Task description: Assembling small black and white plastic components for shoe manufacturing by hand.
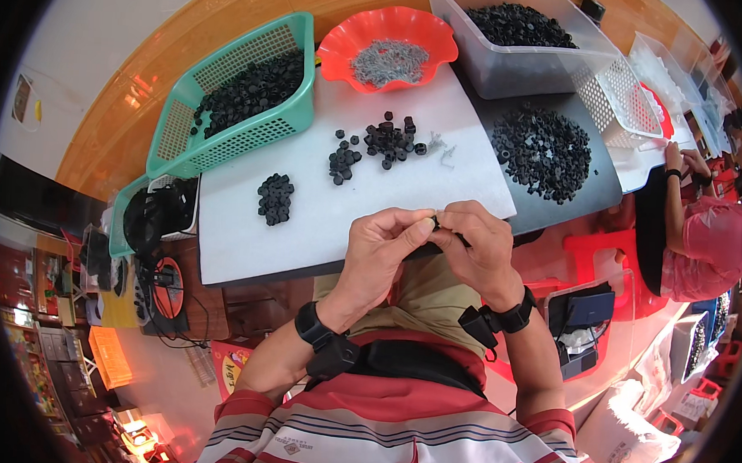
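Over the near edge of the white board (246, 247), my left hand (378, 252) and my right hand (480, 244) meet, thumbs and fingers pinched round a small black part (435, 223). Fingertips hide most of this part, so its exact shape does not show. Beyond my hands lie a loose pile of small black knob-like parts (391, 141) and a smaller cluster (343, 162). Farther left sits another tight group of black parts (275, 199). A few small grey screws (446, 148) rest right of the loose pile.
At the back stand a green basket (306, 104) of black parts, a red scalloped bowl (338, 46) of grey screws and a clear bin (502, 76) of black parts. More black pieces (544, 152) cover a dark board at right. Another person (706, 238) sits far right, near a red stool (606, 246).
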Available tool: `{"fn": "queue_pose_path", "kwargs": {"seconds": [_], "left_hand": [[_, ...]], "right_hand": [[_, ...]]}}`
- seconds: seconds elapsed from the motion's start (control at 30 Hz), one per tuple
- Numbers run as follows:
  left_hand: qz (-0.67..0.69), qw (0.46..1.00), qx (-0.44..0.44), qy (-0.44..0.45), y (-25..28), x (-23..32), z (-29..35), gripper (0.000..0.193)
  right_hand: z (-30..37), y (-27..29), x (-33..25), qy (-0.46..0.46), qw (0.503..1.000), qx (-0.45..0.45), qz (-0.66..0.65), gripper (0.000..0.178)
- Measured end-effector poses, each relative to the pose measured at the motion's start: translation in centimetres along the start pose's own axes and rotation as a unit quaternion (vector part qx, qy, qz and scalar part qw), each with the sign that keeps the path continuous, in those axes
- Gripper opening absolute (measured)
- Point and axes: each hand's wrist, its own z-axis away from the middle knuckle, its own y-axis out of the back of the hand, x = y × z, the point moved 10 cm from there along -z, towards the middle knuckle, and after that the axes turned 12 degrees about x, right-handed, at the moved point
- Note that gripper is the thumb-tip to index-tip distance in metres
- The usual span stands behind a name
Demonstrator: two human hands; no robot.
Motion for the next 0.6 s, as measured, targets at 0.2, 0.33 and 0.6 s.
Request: {"fn": "queue_pose_path", "kwargs": {"seconds": [0.2,0.33,0.6], "left_hand": [[0.029,1.000,0.008,0.007,0.2,0.5,0.3,0.020],[0.045,0.998,0.019,0.034,0.5,0.3,0.5,0.022],[0.023,0.999,0.001,0.041,1.4,-0.3,0.6,0.019]], "right_hand": [[-1.1,-0.9,-0.3,-0.059,0.996,-0.061,-0.007,0.031],[-1.0,-1.4,-0.6,-0.055,0.993,-0.100,0.011,0.029],[-0.9,-2.3,-0.7,-0.068,0.989,-0.132,0.019,0.022]]}}
